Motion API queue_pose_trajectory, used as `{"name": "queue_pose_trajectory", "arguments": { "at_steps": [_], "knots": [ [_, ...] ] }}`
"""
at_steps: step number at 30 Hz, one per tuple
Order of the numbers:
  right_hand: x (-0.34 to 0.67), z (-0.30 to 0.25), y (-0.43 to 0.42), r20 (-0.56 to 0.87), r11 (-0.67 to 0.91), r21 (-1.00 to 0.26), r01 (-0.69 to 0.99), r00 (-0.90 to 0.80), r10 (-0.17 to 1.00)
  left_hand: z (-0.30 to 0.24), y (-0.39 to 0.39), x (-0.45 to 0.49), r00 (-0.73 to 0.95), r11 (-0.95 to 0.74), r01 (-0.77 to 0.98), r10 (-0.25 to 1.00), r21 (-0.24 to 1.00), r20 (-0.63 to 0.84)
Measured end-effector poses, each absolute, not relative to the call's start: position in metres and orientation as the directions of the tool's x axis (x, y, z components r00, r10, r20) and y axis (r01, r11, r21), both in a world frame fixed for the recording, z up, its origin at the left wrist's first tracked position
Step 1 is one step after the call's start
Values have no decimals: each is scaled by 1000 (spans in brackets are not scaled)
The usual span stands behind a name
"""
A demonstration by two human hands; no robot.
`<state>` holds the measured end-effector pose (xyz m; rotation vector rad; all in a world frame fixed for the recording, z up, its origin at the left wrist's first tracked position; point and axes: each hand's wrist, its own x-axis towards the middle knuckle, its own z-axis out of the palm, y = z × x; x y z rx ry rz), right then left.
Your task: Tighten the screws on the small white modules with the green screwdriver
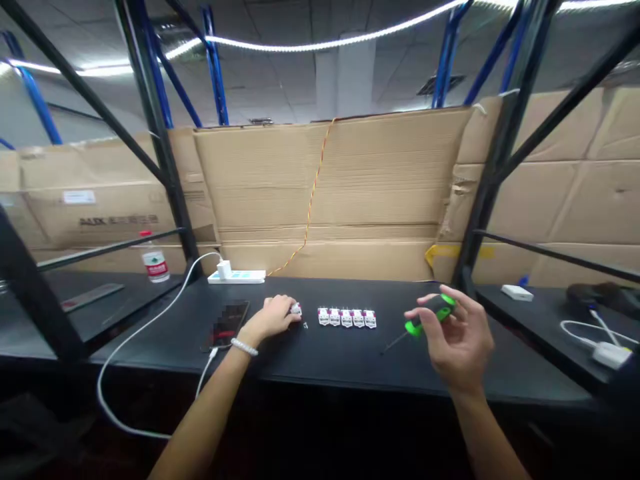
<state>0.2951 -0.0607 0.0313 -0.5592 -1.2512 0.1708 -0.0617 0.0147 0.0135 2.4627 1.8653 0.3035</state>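
My left hand (pixel 274 318) rests on the black table (pixel 330 360), its fingers closed on a small white part (pixel 297 309). Just right of it lie tiny screws (pixel 305 325) and a row of several small white-and-red parts (pixel 347 317). My right hand (pixel 457 337) is raised above the table at the right, fingers wrapped round a green-and-black screwdriver (pixel 429 314) whose thin shaft points down-left toward the table.
A phone (pixel 227 325) on a white cable (pixel 145 333) lies left of my left hand. A white power strip (pixel 237 275) and a water bottle (pixel 154 259) stand at the back left. Cardboard walls (pixel 330 193) and black frame posts (pixel 493 173) surround the table. A white box (pixel 518 292) and cables lie right.
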Motion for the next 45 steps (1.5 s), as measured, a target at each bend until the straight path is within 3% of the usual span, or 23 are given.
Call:
{"name": "queue_pose_trajectory", "arguments": {
  "at_steps": [6, 11, 20, 25, 32, 38, 45],
  "knots": [
    [295, 31, -60, 852, 856, -486, 177, 314, 419, 11, -33, -29, 448, -507, 827, 856, 243, 258],
    [297, 30, -61, 862, 855, -480, 196, 286, 418, -14, -53, 18, 532, -581, 775, 812, 248, 241],
    [302, 30, -61, 864, 860, -474, 190, 288, 413, -15, -36, 11, 466, -559, 744, 827, 367, 316],
    [304, 33, -61, 860, 862, -474, 180, 305, 409, 3, -6, -28, 229, -327, 875, 930, 358, 289],
    [302, 33, -61, 858, 857, -482, 182, 295, 419, 3, 15, -37, 285, -307, 897, 952, 318, 116],
    [302, 31, -61, 866, 861, -474, 187, 277, 416, -4, 19, -27, 259, -288, 912, 957, 293, 132],
    [303, 31, -60, 858, 848, -491, 197, 277, 433, -1, 8, -20, 342, -376, 875, 926, 305, 160]
  ]
}}
